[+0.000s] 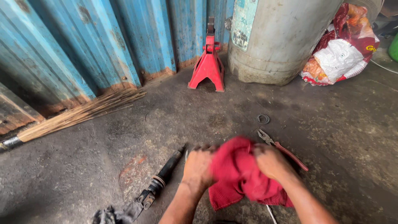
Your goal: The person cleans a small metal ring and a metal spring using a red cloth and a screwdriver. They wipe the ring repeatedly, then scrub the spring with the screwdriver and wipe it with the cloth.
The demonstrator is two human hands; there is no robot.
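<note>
Two bare hands bunch a red rag (238, 174) low over a grimy concrete floor (331, 137). The left hand (198, 168) and right hand (271, 162) each have fingers curled tight into the cloth (whatever it may wrap is hidden). A black shock absorber (163, 176) lies just left of them, red-handled pliers (282, 148) just right. Farther off lie a small ring (263, 119) and a stick broom (78, 114); a red jack stand (207, 62) and grey drum (277, 37) stand by the blue corrugated wall (103, 45).

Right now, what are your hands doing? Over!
Left hand and right hand both gripping red rag. Pliers beside right hand. Shock absorber lies left. Nothing blocking.
</note>
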